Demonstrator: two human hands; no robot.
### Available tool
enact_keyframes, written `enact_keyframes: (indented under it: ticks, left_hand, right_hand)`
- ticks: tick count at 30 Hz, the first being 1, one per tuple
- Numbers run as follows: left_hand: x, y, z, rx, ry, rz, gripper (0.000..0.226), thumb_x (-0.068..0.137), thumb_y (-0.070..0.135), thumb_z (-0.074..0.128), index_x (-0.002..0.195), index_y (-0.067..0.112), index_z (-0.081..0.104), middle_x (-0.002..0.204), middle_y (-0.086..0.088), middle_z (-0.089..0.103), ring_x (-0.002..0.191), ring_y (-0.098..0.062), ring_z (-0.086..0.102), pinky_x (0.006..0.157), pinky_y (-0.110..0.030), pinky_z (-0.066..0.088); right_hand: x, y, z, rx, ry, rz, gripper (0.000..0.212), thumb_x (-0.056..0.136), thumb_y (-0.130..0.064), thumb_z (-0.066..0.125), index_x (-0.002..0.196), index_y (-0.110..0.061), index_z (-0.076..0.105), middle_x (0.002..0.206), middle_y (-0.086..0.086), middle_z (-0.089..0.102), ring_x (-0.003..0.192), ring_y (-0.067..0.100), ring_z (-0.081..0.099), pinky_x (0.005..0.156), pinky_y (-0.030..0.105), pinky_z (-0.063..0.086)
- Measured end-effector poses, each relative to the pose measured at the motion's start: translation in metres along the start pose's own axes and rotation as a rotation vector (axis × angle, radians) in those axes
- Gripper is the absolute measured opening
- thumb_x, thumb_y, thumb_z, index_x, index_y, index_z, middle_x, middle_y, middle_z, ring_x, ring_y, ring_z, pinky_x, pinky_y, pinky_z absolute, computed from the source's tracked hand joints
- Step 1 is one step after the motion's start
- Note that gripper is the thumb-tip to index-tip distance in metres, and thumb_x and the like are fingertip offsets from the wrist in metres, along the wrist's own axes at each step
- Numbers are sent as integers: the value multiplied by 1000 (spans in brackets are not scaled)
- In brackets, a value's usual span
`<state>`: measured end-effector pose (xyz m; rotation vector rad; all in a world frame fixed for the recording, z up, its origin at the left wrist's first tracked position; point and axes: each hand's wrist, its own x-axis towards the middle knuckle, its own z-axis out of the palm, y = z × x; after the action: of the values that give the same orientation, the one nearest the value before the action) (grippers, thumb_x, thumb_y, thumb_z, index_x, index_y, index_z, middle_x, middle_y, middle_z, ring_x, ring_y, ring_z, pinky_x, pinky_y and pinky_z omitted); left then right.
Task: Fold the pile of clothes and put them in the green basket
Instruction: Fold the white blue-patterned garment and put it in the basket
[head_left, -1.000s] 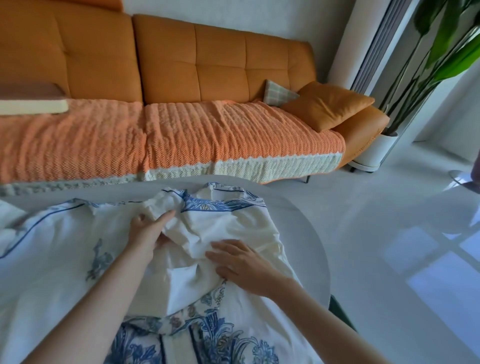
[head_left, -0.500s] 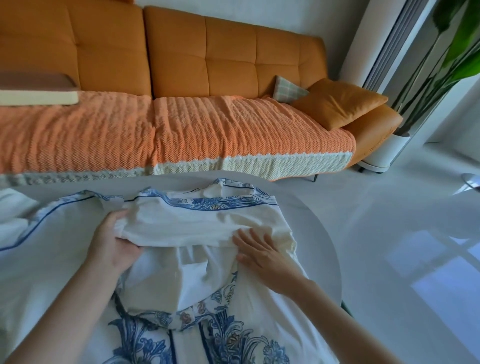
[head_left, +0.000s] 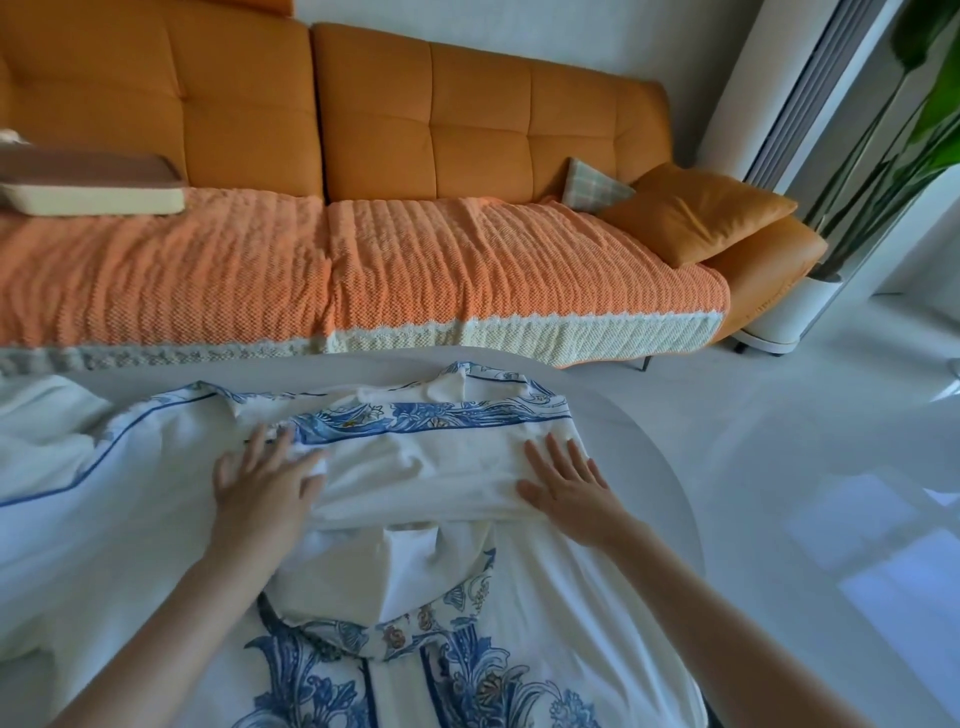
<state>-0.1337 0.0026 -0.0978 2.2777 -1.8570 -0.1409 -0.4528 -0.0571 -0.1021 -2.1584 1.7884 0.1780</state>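
Now my left hand and right hand lie flat and open on the soft white shirt with blue flowers on the round white table, so I should push gently outward to smooth the fold.

I have just 1 view, from the camera worn on my head. It faces forward and tilts down along my own forearms, which enter from the bottom corners. My left hand and right hand sit close to the lens, low in the middle. The white and blue garment on the round table fills the near half. Beyond it the view faces the orange sofa across the top, with pale floor and a potted plant at the right. The wide angle bows lines near the edges.
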Motion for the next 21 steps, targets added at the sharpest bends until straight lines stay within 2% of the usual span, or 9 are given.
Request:
enact_keyframes:
  ticks: [3, 6, 8, 10, 12, 15, 17, 19, 21]
  left_hand:
    - [-3, -1, 7, 116, -227, 8, 56, 97, 53, 8, 147, 35, -8, 156, 0, -17, 142, -18, -20, 115, -43, -6]
    - [-5, -2, 7, 83, -172, 26, 58, 96, 53, 10, 147, 32, -9, 154, -2, -21, 141, -16, -23, 114, -42, -11]
    - [-6, -4, 6, 35, -88, 69, 58, 97, 50, 13, 148, 31, -6, 155, 0, -19, 141, -14, -23, 113, -41, -12]
    - [-9, -8, 6, 42, -135, 98, 58, 97, 51, 14, 148, 31, -6, 156, 1, -16, 142, -13, -19, 114, -38, -12]
    - [-12, -10, 9, 58, -196, 113, 59, 97, 52, 15, 147, 33, -8, 155, 2, -17, 142, -12, -18, 114, -37, -11]
    - [-10, -10, 1, -202, -161, 89, 52, 99, 45, 27, 148, 29, 20, 158, 1, 2, 145, -11, -4, 115, -37, -4]
    - [-16, -14, -15, -440, -13, 19, 41, 99, 33, 40, 138, 24, 44, 153, 1, 28, 142, -12, 20, 114, -36, 11]
    - [-29, -28, -35, -613, 135, -57, 32, 95, 21, 49, 126, 19, 57, 136, 2, 51, 128, -14, 45, 105, -32, 32]
    - [-50, -51, -54, -727, 199, -162, 24, 94, 17, 52, 115, 19, 64, 117, 6, 62, 112, -12, 56, 93, -26, 40]
  right_hand:
    - [0, 2, 1, -33, 10, 17, 63, 96, -56, 19, 147, -35, -11, 156, -6, -18, 143, 18, -19, 116, 37, -8]
    - [-2, 0, -2, -72, 13, 44, 60, 97, -52, 16, 148, -33, -11, 156, -2, -19, 143, 24, -19, 117, 42, -7]
    - [-4, -9, -4, -144, 17, 0, 58, 93, -52, 1, 149, -34, -4, 155, 4, -22, 141, 35, -23, 115, 51, -7]
    - [-6, -25, -7, -95, 47, -85, 87, 72, -71, -18, 149, -33, -4, 154, 2, -25, 139, 34, -28, 114, 51, -12]
    - [-6, -46, -4, 15, 65, -122, 97, 63, -79, -14, 148, -32, -11, 152, -3, -27, 138, 25, -30, 113, 46, -17]
    - [-5, -86, -2, 87, 34, -217, 99, 62, -83, -12, 147, -34, -11, 150, -8, -28, 138, 20, -28, 112, 44, -16]
    - [-7, -115, -4, 143, 5, -266, 76, 84, -70, 5, 149, -32, -6, 152, -6, -25, 141, 21, -23, 114, 43, -10]
    - [-12, -148, -6, 194, -24, -328, 65, 95, -57, 20, 150, -28, 2, 156, -3, -17, 143, 19, -16, 116, 42, -3]
    - [-18, -184, -6, 209, -38, -392, 63, 97, -53, 26, 150, -24, 12, 158, -1, -8, 145, 19, -9, 117, 42, 3]
